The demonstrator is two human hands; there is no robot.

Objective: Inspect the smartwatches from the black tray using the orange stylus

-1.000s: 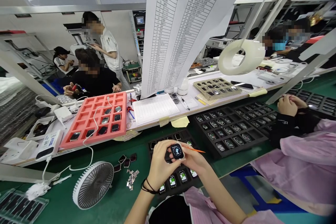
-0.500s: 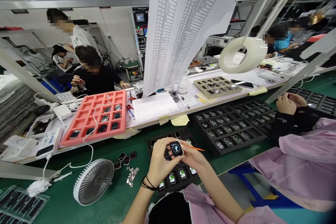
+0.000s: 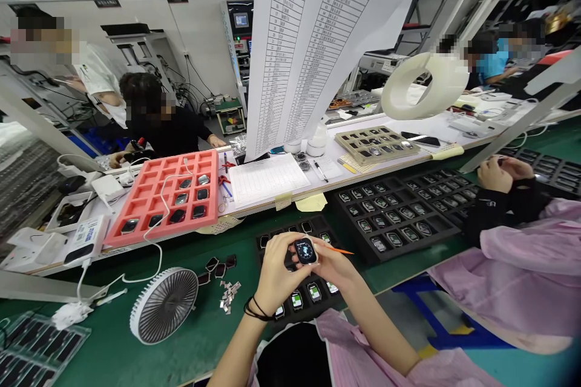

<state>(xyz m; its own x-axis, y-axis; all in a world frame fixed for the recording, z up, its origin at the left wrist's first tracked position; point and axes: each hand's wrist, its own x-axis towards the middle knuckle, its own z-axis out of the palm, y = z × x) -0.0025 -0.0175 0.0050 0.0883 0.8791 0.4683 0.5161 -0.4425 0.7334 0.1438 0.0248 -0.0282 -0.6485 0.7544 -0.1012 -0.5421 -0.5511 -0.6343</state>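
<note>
A smartwatch body (image 3: pixel 305 251) with a lit dial on its dark screen is held between both hands. My left hand (image 3: pixel 278 269) has its fingers closed around the watch's left side. On the other side, my right hand (image 3: pixel 333 264) grips the same watch, and a pointed orange stick (image 3: pixel 341 250) sticks out from its fingers. Beneath both hands lies a black foam tray (image 3: pixel 290 228) with several watches in its slots. Some of those, like the watch (image 3: pixel 314 292) nearer me, show green and white screens. The hands hide the tray's middle.
A small white fan (image 3: pixel 164 305) stands left, near loose metal pieces (image 3: pixel 230 296) and dark watch screens (image 3: pixel 220 270). A pink tray (image 3: pixel 149 184) sits on the raised shelf. Right are larger black trays (image 3: pixel 394 208) and a co-worker's hands (image 3: pixel 503 173). A tape roll (image 3: pixel 424 86) hangs above.
My hands keep the watch in nearly the same place. A standing person at the back left has moved further left, and the seated person opposite has lowered a hand.
</note>
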